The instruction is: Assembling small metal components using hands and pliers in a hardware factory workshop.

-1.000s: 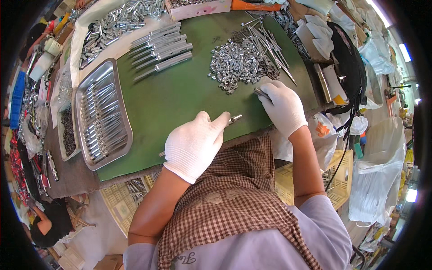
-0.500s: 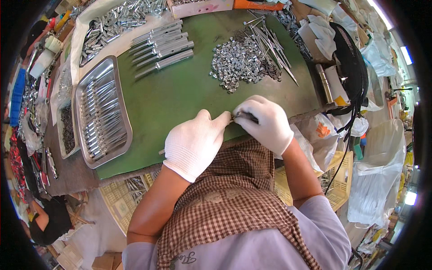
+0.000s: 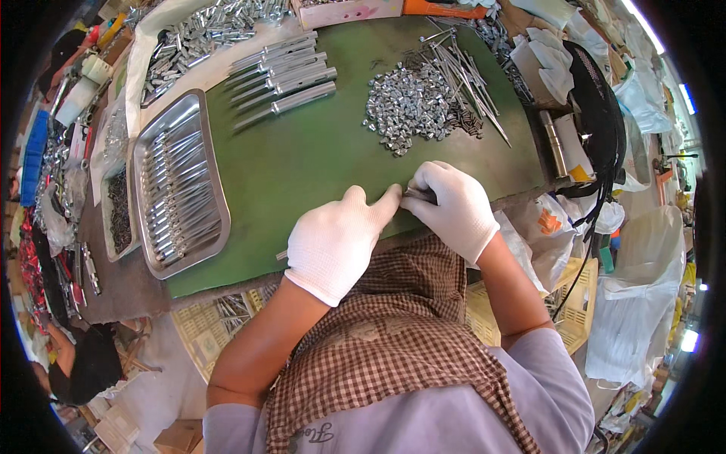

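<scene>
My left hand [image 3: 339, 236], in a white knit glove, is closed round a thin metal rod [image 3: 282, 256]. Only the rod's tail shows, poking out beside the wrist; the rest is hidden under the palm. My right hand [image 3: 454, 210], gloved alike, pinches a small dark piece [image 3: 425, 195] whose kind I cannot make out. The fingertips of both hands almost meet above the front edge of the green mat [image 3: 302, 163]. Beyond them lies a heap of small silvery metal nuts or sleeves [image 3: 408, 106], with a patch of small dark pins [image 3: 465, 121] at its right.
Long rods [image 3: 476, 87] lie behind the heap. Several tube-and-rod assemblies [image 3: 291, 94] are lined up at the far left. A steel tray [image 3: 221, 219] holds more rods, beside a bin of dark small parts [image 3: 119, 216]. A metal cylinder [image 3: 553, 144] and black mesh [image 3: 594, 98] stand right.
The whole view has shifted slightly, so the table appears a little farther right. Both hands keep nearly the same pose, fingertips close together.
</scene>
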Tool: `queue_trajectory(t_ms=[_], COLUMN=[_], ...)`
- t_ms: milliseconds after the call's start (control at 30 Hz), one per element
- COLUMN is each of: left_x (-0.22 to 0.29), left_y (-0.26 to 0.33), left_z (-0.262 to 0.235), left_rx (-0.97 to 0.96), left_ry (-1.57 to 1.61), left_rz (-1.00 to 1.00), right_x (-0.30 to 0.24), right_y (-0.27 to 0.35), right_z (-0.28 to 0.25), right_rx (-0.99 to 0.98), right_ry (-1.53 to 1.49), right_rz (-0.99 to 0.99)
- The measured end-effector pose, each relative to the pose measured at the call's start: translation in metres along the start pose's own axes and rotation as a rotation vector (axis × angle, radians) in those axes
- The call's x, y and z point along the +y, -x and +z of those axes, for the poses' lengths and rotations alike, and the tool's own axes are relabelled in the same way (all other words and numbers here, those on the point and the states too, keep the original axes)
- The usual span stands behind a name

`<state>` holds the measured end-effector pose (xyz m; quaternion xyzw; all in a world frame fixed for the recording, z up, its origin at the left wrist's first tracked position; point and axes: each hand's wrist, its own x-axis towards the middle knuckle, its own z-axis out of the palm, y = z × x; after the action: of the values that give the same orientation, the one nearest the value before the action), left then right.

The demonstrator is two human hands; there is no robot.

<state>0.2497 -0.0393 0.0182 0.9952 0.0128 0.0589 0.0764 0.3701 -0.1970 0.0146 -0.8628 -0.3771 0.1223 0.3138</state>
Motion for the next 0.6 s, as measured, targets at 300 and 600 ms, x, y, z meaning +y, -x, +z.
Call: queue_trajectory(t_ms=[300, 600], left_x=[-0.003, 0.000], left_y=[-0.004, -0.007], left_z=[-0.004, -0.008], left_rx=[-0.035, -0.086], left_ry=[0.000, 0.025], left_rz=[0.013, 0.051], right_x=[-0.008, -0.006], right_y=[-0.023, -0.021], right_z=[0.016, 0.042], right_rx=[0.171, 0.227], right_ry=[-1.646, -1.473], right_rz=[0.100, -0.071])
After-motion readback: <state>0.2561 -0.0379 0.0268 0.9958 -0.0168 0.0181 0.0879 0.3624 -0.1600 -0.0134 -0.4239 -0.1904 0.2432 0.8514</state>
